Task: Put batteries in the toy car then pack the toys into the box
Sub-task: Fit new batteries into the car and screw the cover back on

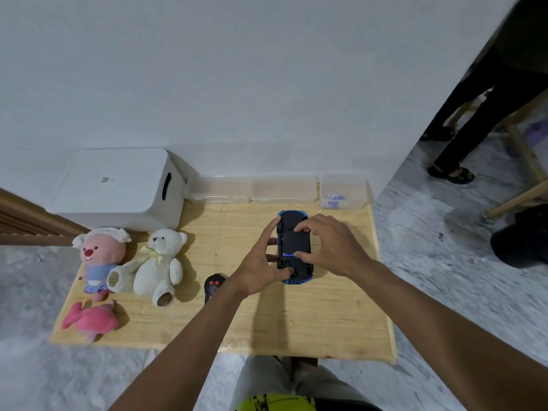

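A blue toy car (293, 244) lies upside down on the wooden table (296, 318), its black underside facing up. My left hand (261, 268) grips its left side, thumb on the rear of the underside. My right hand (329, 244) rests on its right side with fingertips pressing the middle of the underside. A black remote (214, 285) with red buttons lies left of my left wrist. The white lidded box (118, 188) stands at the table's back left. A white teddy bear (154, 265), a pink plush in blue (99, 256) and a pink plush whale (92, 320) lie at the left.
Three clear plastic containers (281, 189) line the wall at the back; the right one (342, 192) holds small bluish-white items. Another person's legs (462, 123) and a wooden chair (522, 161) are at the far right. My knees (284, 378) are below the table's front edge.
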`<state>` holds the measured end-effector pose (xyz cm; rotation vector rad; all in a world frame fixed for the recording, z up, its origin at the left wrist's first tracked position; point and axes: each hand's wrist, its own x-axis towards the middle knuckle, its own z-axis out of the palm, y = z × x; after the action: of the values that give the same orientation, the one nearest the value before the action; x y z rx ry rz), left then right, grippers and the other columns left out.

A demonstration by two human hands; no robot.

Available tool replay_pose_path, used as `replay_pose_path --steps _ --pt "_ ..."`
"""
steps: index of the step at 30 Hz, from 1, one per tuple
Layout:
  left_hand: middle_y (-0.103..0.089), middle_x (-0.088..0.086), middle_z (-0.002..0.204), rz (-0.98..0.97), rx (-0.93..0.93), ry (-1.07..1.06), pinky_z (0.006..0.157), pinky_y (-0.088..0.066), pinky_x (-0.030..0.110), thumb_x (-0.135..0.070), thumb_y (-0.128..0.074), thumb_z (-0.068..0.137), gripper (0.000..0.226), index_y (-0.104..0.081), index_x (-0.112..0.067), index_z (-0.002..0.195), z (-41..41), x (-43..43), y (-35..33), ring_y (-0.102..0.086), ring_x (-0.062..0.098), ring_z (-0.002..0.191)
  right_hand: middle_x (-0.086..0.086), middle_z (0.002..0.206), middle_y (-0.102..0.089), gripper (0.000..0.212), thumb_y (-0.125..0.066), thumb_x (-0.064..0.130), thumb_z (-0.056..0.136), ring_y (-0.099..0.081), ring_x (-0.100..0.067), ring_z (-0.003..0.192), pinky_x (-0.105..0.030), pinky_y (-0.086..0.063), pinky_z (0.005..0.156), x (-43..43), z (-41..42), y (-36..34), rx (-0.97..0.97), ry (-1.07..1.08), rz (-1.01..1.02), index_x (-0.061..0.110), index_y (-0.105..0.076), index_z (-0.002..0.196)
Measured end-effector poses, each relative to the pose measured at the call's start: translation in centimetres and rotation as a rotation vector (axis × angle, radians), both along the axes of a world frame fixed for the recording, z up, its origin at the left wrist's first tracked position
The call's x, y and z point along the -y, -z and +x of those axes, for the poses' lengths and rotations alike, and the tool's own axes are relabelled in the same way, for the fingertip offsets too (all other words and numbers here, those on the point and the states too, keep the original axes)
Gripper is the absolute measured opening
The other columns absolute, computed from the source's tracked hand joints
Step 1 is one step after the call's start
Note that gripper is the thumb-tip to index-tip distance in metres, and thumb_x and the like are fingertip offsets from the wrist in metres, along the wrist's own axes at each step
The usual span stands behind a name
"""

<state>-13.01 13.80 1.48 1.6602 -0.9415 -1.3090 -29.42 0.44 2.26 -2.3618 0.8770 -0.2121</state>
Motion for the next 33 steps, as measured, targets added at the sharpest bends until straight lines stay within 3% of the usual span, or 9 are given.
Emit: replay_pose_path --steps 5,10,17,19,22,24,26,29,33 --pt "-0.05 0.0 0.135 -0.011 -0.009 -0.003 0.078 -0.061 0.031 0.001 -0.079 0.081 0.107 -0.023 -0.055 0.153 -0.2 -0.2 -0.5 -0.071 0.011 0.099 0.017 0.111 -0.059 0.048 -0.08 0.05 0.075 -0.052 -0.013 0.1 -0.041 -0.046 0.091 0.2 0.0 -0.2 0.004 -0.035 0.018 0.038 -0.061 0.118" --pt "-0.051 -0.001 0.134 -0.015 0.0 -0.007 0.087 -0.062 0.043 0.001 -0.08 0.081 0.107 -0.024 -0.055 0.153 -0.2 -0.4 -0.8 -0.071 0.016 0.101 0.015 0.109 -0.059 0.047 -0.082 0.048 0.075 -0.053 -0.015 0.099 -0.042 -0.048 0.09 0.1 0.1 -0.7 -0.004 -0.058 0.029 0.037 -0.063 0.117" --pt "-0.052 -0.002 0.131 -0.011 -0.002 -0.019 0.087 -0.062 0.042 0.001 -0.081 0.08 0.107 -0.025 -0.055 0.153 -0.5 -0.7 -0.9 -0.071 0.011 0.096 0.014 0.104 -0.057 0.046 -0.086 0.041 0.072 -0.056 -0.006 0.101 -0.041 -0.051 0.089 0.2 0.3 -1.2 -0.01 -0.065 0.117 0.035 -0.065 0.113" --pt "-0.052 -0.001 0.132 -0.011 -0.002 -0.024 0.088 -0.062 0.043 0.0 -0.081 0.08 0.107 -0.025 -0.056 0.153 -0.4 -0.8 -0.9 -0.071 0.014 0.098 0.012 0.105 -0.058 0.045 -0.087 0.037 0.073 -0.054 -0.002 0.096 -0.035 -0.05 0.086 0.3 0.3 -1.6 -0.023 -0.071 0.133 0.033 -0.066 0.113" --pt "-0.052 0.0 0.132 -0.01 0.002 -0.02 0.086 -0.063 0.042 0.0 -0.081 0.081 0.107 -0.025 -0.055 0.153 -0.4 -0.9 -1.0 -0.071 0.014 0.097 0.008 0.106 -0.057 0.045 -0.087 0.029 0.076 -0.048 0.01 0.087 -0.01 -0.039 0.074 0.4 0.3 -2.3 -0.039 -0.091 0.168 0.026 -0.067 0.116" --pt "-0.052 0.0 0.132 -0.013 0.004 -0.022 0.086 -0.063 0.039 0.0 -0.081 0.081 0.107 -0.024 -0.054 0.153 -0.3 -0.9 -1.1 -0.071 0.013 0.096 0.006 0.107 -0.057 0.045 -0.087 0.027 0.076 -0.047 0.008 0.087 -0.005 -0.034 0.071 0.6 0.5 -2.6 -0.055 -0.097 0.182 0.025 -0.068 0.117" --pt "-0.052 0.0 0.132 -0.014 0.001 -0.033 0.086 -0.062 0.037 0.0 -0.08 0.081 0.106 -0.024 -0.054 0.154 -0.3 -0.9 -1.2 -0.071 0.012 0.096 0.005 0.108 -0.056 0.045 -0.086 0.028 0.077 -0.05 -0.001 0.091 -0.009 -0.037 0.076 0.7 0.7 -2.8 -0.066 -0.11 0.186 0.025 -0.068 0.118" --pt "-0.053 0.0 0.133 -0.021 -0.012 -0.067 0.084 -0.062 0.033 0.0 -0.08 0.082 0.106 -0.023 -0.052 0.155 -0.3 -0.8 -1.2 -0.071 0.012 0.097 0.005 0.106 -0.055 0.037 -0.082 0.034 0.081 -0.053 -0.009 0.097 -0.03 -0.048 0.087 0.5 1.3 -2.5 -0.029 -0.079 0.143 0.027 -0.069 0.115" --pt "-0.053 0.0 0.134 -0.026 -0.007 -0.087 0.088 -0.062 0.036 -0.002 -0.08 0.081 0.106 -0.023 -0.053 0.155 -0.3 -0.6 -1.1 -0.07 0.017 0.102 0.01 0.101 -0.056 0.019 -0.078 0.037 0.082 -0.057 -0.011 0.096 -0.039 -0.052 0.085 -0.1 1.9 -2.0 0.0 -0.029 0.068 0.034 -0.072 0.1"
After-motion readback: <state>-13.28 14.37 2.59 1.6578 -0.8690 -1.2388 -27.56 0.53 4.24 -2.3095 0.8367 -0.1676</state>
